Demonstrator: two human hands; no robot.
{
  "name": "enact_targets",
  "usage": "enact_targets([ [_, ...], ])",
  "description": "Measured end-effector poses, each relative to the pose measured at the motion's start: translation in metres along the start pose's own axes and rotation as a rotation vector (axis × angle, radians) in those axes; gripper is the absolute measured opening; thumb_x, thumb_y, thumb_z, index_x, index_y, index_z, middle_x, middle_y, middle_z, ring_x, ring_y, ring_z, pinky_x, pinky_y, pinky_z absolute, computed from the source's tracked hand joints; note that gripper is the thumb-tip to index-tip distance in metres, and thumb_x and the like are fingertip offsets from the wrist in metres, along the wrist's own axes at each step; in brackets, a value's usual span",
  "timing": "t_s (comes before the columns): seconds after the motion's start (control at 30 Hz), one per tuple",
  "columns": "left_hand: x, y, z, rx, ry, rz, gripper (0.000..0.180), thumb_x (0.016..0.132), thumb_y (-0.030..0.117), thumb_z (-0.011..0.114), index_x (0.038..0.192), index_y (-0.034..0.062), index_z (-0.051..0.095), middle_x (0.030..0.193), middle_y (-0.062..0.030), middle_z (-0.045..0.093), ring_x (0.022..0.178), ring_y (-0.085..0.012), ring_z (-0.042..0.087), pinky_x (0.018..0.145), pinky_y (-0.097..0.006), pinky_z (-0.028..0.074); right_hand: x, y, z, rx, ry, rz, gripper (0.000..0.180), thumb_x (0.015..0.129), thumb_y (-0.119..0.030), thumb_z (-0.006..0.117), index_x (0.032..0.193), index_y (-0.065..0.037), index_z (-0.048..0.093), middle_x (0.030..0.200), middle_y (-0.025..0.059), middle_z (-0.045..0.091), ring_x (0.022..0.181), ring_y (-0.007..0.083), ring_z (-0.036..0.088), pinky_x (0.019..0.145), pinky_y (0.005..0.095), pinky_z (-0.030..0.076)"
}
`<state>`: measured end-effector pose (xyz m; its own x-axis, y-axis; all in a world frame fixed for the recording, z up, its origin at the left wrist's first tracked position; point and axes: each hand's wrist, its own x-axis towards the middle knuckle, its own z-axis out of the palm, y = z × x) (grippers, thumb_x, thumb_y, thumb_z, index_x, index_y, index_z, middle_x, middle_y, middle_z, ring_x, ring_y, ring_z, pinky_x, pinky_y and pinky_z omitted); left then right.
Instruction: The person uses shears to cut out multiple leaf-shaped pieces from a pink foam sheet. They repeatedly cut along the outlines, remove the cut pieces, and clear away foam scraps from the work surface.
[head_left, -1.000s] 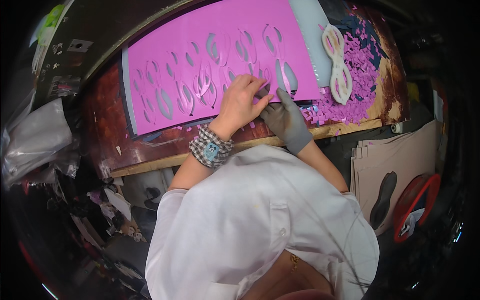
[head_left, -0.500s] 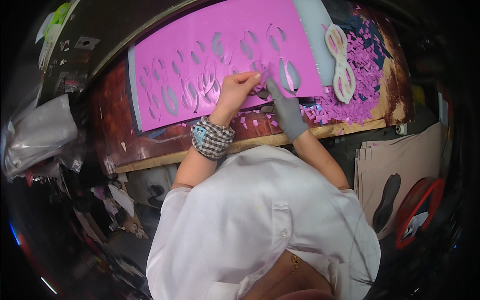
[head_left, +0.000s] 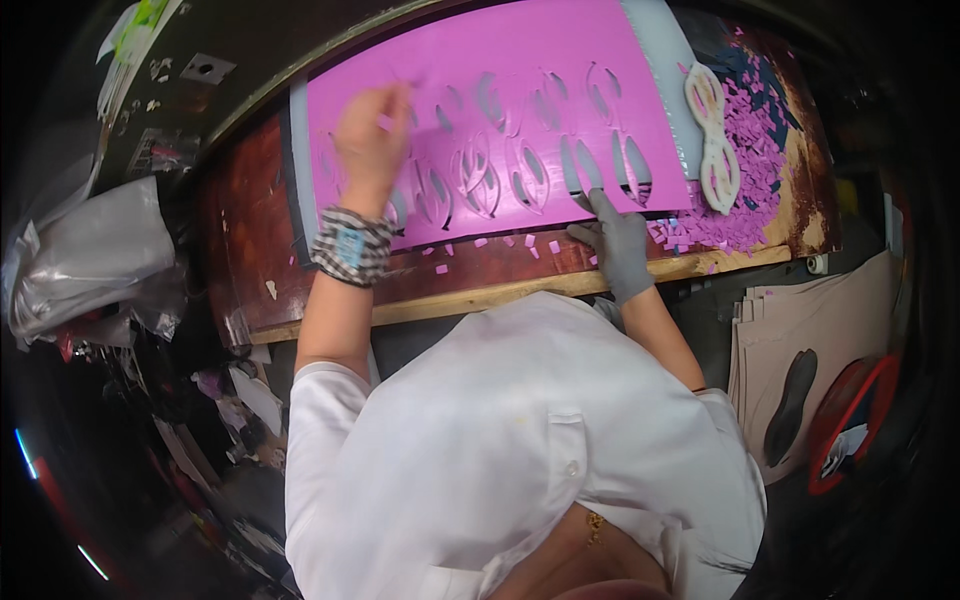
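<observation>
A large pink sheet (head_left: pixel 520 90) with several oval cut-outs lies on a worn red-brown worktable (head_left: pixel 250 250). My left hand (head_left: pixel 370 135), bare and with a checked wristband, is raised over the sheet's left part. Its fingers are pinched on a small pink scrap (head_left: pixel 384 121), and the hand is motion-blurred. My right hand (head_left: pixel 615 245) wears a grey glove and rests at the sheet's near edge. Its index finger stretches onto the pink sheet between two cut-outs, and it holds nothing. Loose pink scraps (head_left: pixel 500 245) lie along the near edge between my hands.
A white figure-eight template (head_left: pixel 715 140) lies on a heap of pink offcuts (head_left: pixel 745 205) at the table's right end. Tan card sheets (head_left: pixel 800 330) with a dark sole shape (head_left: pixel 790 405) and a red-rimmed object (head_left: pixel 850 430) stand lower right. Clear plastic bags (head_left: pixel 90 260) hang at left.
My left hand has left the spot beside my right hand and swung up and to the left over the sheet. My right hand stays at the near edge.
</observation>
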<state>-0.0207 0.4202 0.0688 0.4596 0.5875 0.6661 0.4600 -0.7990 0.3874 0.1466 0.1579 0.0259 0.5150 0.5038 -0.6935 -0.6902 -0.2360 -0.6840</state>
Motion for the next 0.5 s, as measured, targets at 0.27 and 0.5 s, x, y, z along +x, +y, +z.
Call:
enact_targets([
  [0.27, -0.088, 0.028, -0.004, -0.105, -0.544, 0.117, 0.030, 0.077, 0.016, 0.074, 0.105, 0.0052, 0.067, 0.104, -0.0132, 0.063, 0.098, -0.0285, 0.061, 0.078, -0.038, 0.052, -0.007, 0.033, 0.028, 0.324, -0.221, 0.187, 0.038, 0.094, -0.017, 0.061, 0.123, 0.004, 0.048, 0.120, 0.0197, 0.056, 0.108, 0.0339, 0.059, 0.093, 0.0468, 0.050],
  [0.5, -0.059, 0.044, -0.004, -0.119, -0.497, -0.113, 0.024, 0.081, 0.008, 0.065, 0.105, 0.0072, 0.066, 0.088, -0.0108, 0.066, 0.082, -0.0288, 0.065, 0.070, -0.039, 0.053, -0.010, 0.038, 0.036, 0.424, -0.158, 0.194, 0.046, 0.094, -0.024, 0.061, 0.131, 0.000, 0.044, 0.127, 0.0170, 0.053, 0.119, 0.0328, 0.052, 0.102, 0.0467, 0.044],
])
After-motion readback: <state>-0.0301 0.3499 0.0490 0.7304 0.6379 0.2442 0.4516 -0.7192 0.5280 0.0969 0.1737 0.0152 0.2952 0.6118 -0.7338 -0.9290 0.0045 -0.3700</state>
